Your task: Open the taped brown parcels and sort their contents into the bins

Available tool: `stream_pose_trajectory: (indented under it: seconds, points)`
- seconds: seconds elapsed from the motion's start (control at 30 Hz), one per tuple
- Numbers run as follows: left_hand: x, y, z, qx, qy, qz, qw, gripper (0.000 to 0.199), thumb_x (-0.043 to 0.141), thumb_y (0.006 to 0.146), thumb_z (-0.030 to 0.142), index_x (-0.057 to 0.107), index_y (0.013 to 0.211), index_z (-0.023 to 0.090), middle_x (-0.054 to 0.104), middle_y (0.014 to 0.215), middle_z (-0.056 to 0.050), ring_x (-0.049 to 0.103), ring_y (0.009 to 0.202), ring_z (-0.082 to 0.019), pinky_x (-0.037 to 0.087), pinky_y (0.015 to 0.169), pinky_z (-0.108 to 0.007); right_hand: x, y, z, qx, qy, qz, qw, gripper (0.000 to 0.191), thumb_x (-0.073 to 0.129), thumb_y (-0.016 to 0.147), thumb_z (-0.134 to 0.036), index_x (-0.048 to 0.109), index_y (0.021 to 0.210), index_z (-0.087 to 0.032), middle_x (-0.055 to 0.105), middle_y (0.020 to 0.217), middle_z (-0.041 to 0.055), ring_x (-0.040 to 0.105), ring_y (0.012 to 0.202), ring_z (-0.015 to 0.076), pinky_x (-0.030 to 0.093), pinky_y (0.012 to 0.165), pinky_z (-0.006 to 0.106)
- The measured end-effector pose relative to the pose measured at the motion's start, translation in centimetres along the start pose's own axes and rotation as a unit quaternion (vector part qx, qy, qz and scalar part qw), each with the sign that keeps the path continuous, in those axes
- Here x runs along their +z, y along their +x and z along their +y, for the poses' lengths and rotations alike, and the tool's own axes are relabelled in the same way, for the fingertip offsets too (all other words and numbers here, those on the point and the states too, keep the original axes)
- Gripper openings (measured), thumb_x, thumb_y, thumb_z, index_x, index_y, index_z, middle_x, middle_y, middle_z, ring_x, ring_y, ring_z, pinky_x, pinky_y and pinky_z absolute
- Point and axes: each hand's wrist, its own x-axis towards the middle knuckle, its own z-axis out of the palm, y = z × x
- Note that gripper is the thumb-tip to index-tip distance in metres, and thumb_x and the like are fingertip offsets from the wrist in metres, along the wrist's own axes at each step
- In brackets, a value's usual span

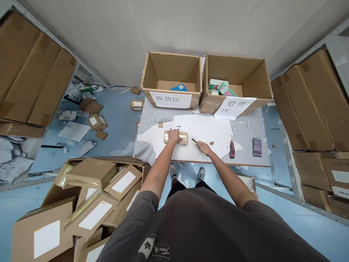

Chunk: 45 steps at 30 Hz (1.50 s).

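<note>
A small cardboard box (184, 138) with a whitish, partly torn label lies on the white-covered table (169, 154). Across its top rests my left hand (173, 135), fingers curled over it and holding it against the table. Just right of the box, my right hand (204, 147) is closed around a yellow and black utility knife (196, 143). The knife's dark tip points up and left toward the box, with a small gap between them. Farther right, a red and black cutter (232, 149) lies on the table.
Two large open cartons with handwritten signs stand at the back: the left carton (170, 101) holds a blue package, the right carton (209, 105) several small boxes. A purple pixelated item (256, 147) lies at right. A big carton of parcels (92, 174) stands left. Shelves flank both sides.
</note>
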Motion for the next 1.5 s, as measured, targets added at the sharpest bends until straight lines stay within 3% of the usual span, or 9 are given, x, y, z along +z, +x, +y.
stream_pose_trajectory:
  seconds: [0.17, 0.3, 0.5, 0.63, 0.83, 0.93, 1.03, 1.33, 1.5]
  points:
    - [0.1, 1.1, -0.1, -0.004, 0.017, -0.006, 1.0, 0.087, 0.091, 0.076, 0.055, 0.065, 0.149, 0.017, 0.063, 0.155, -0.027, 0.031, 0.165, -0.049, 0.026, 0.131, -0.07, -0.2, 0.3, -1.6, 0.022, 0.083, 0.018, 0.996, 0.051, 0.025, 0.114, -0.057, 0.059, 0.092, -0.026, 0.069, 0.081, 0.0015, 0.067, 0.078, 0.022, 0.053, 0.074, 0.029]
    - [0.0, 0.4, -1.0, 0.028, -0.005, 0.01, 1.0, 0.082, 0.087, 0.082, 0.056, 0.062, 0.155, 0.025, 0.058, 0.163, -0.02, 0.031, 0.166, -0.047, 0.023, 0.132, -0.07, 0.4, 1.1, -3.0, 0.057, 0.171, 0.007, 0.984, 0.039, 0.043, 0.111, -0.058, 0.053, 0.091, -0.026, 0.063, 0.073, -0.0021, 0.062, 0.062, 0.0171, 0.053, 0.064, 0.027]
    - [0.1, -1.6, -1.9, 0.11, 0.009, 0.045, 0.993, 0.056, 0.07, 0.1, 0.034, 0.062, 0.156, 0.032, 0.062, 0.162, -0.011, 0.048, 0.156, -0.039, 0.025, 0.133, -0.068, 3.5, 3.2, -5.8, 0.122, 0.279, 0.04, 0.952, 0.034, 0.067, 0.102, -0.056, 0.052, 0.104, -0.025, 0.059, 0.072, -0.005, 0.059, 0.057, 0.0138, 0.055, 0.056, 0.024]
    - [1.2, -2.3, -2.4, 0.17, 0.042, 0.07, 0.982, 0.056, 0.051, 0.109, 0.032, 0.054, 0.164, 0.024, 0.058, 0.165, -0.016, 0.042, 0.162, -0.036, 0.026, 0.136, -0.058, 5.1, 3.7, -6.6, 0.148, 0.244, 0.067, 0.956, 0.037, 0.065, 0.102, -0.06, 0.055, 0.109, -0.025, 0.065, 0.082, -0.0012, 0.062, 0.061, 0.0148, 0.055, 0.056, 0.024]
    - [3.6, -2.2, -3.2, 0.198, 0.021, 0.096, 0.975, 0.06, 0.042, 0.111, 0.027, 0.045, 0.168, 0.01, 0.045, 0.174, -0.024, 0.026, 0.171, -0.035, 0.022, 0.138, -0.061, 3.9, 2.0, -3.7, 0.095, 0.163, 0.072, 0.979, 0.05, 0.025, 0.116, -0.058, 0.064, 0.12, -0.027, 0.075, 0.097, 0.0033, 0.074, 0.087, 0.0203, 0.059, 0.077, 0.027]
    - [4.4, -2.0, -3.3, 0.203, -0.002, 0.105, 0.974, 0.058, 0.039, 0.112, 0.026, 0.046, 0.166, 0.007, 0.043, 0.174, -0.027, 0.028, 0.17, -0.033, 0.023, 0.138, -0.06, 2.1, 1.4, -2.2, 0.016, 0.07, 0.066, 0.995, 0.041, 0.038, 0.116, -0.054, 0.069, 0.128, -0.03, 0.078, 0.119, 0.0033, 0.072, 0.112, 0.0232, 0.055, 0.096, 0.032]
    - [4.8, -1.9, -3.3, 0.207, -0.01, 0.115, 0.971, 0.057, 0.039, 0.112, 0.025, 0.048, 0.165, 0.008, 0.045, 0.173, -0.026, 0.031, 0.169, -0.032, 0.023, 0.138, -0.062, 0.5, 1.8, -1.7, -0.039, -0.003, 0.04, 0.998, 0.036, 0.052, 0.112, -0.052, 0.071, 0.132, -0.029, 0.075, 0.133, 0.0057, 0.068, 0.123, 0.0256, 0.052, 0.103, 0.034]
    - [4.8, -2.0, -3.2, 0.181, -0.009, 0.105, 0.978, 0.055, 0.043, 0.112, 0.025, 0.048, 0.165, 0.013, 0.045, 0.174, -0.022, 0.03, 0.17, -0.032, 0.021, 0.14, -0.062, -1.8, 4.1, -2.3, -0.125, -0.176, 0.003, 0.976, 0.037, 0.056, 0.112, -0.046, 0.066, 0.139, -0.023, 0.071, 0.135, 0.0128, 0.065, 0.124, 0.0314, 0.047, 0.099, 0.038]
    - [5.1, -1.9, -3.1, 0.182, -0.013, 0.11, 0.977, 0.051, 0.043, 0.114, 0.025, 0.05, 0.162, 0.008, 0.045, 0.174, -0.025, 0.032, 0.169, -0.033, 0.021, 0.14, -0.059, -2.9, 4.2, -2.5, -0.148, -0.224, -0.013, 0.963, 0.035, 0.055, 0.113, -0.045, 0.067, 0.136, -0.023, 0.072, 0.132, 0.0138, 0.065, 0.122, 0.0319, 0.046, 0.098, 0.037]
